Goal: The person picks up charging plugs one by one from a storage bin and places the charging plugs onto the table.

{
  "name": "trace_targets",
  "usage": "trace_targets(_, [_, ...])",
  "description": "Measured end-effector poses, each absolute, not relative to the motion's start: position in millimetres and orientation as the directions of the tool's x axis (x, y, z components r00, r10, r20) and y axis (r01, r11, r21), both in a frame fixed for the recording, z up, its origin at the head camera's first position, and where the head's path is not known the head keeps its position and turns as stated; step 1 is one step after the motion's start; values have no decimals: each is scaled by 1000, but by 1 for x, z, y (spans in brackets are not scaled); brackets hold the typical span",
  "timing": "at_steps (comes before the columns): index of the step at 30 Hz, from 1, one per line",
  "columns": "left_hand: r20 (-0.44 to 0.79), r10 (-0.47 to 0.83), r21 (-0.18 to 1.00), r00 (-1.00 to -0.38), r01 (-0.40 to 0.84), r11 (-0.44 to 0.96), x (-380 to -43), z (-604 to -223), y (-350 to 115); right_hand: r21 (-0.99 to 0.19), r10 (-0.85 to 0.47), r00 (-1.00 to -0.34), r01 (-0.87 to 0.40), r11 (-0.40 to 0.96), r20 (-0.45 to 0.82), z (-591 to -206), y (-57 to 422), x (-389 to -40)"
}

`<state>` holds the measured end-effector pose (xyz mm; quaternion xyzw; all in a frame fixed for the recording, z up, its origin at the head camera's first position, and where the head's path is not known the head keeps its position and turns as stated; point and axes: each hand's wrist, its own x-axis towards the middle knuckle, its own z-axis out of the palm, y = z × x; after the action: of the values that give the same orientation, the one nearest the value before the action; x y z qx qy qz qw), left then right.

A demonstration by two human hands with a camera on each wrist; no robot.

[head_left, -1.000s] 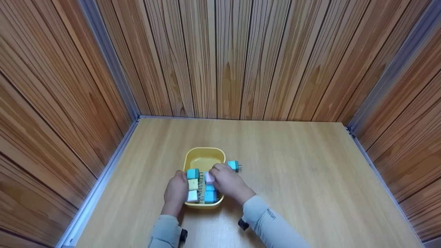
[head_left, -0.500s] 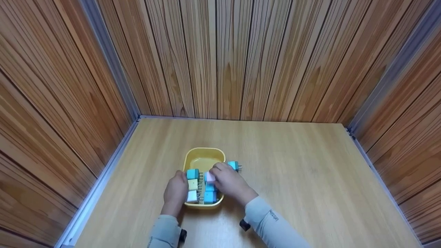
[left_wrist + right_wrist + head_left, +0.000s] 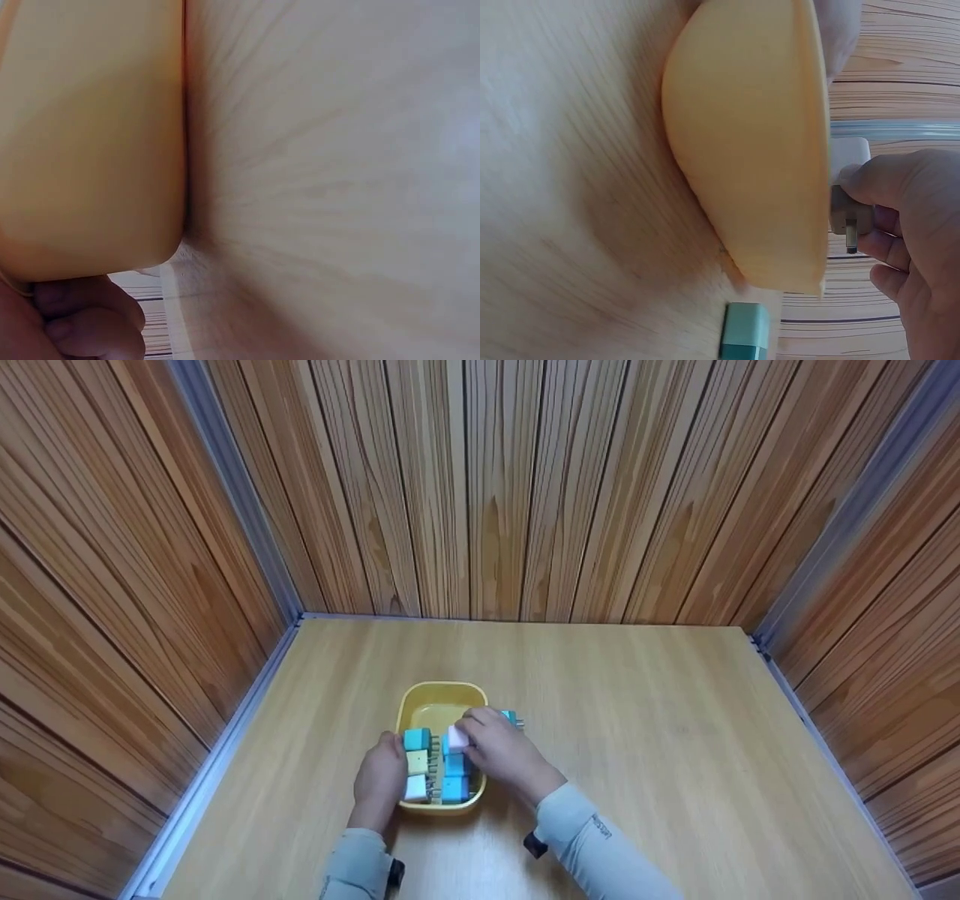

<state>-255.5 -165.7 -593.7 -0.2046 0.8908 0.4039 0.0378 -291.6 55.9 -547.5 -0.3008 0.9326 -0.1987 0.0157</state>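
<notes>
Pinching a pink plug (image 3: pixel 457 737) above the tub (image 3: pixel 441 706)'s right side, the right hand (image 3: pixel 501 751) might drop it onto the blue plugs (image 3: pixel 455 789) inside if its thumb slips, while the left hand (image 3: pixel 380 772) grips the tub's left rim.

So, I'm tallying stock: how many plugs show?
8 visible. In the basket, left side: teal plug, yellow plug, white plug; right side: three blue plugs, one partly covered. The right hand pinches a pink plug; a second teal plug lies on the table. More may be hidden.
</notes>
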Motion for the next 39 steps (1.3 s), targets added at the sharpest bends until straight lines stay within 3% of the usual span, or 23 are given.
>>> trace_targets(12, [-183, -323, 681, -929, -357, 640, -254, -596, -166, -372, -549, -827, -551, 747, 121, -541, 71, -289])
trace_targets(30, [-252, -334, 693, -908, -410, 593, -257, -590, -167, -333, -551, -806, -591, 735, 215, -545, 93, -297])
trace_targets(39, [-280, -329, 709, -902, -426, 562, -255, -592, -165, -383, -503, -849, -523, 761, 161, -553, 106, -298])
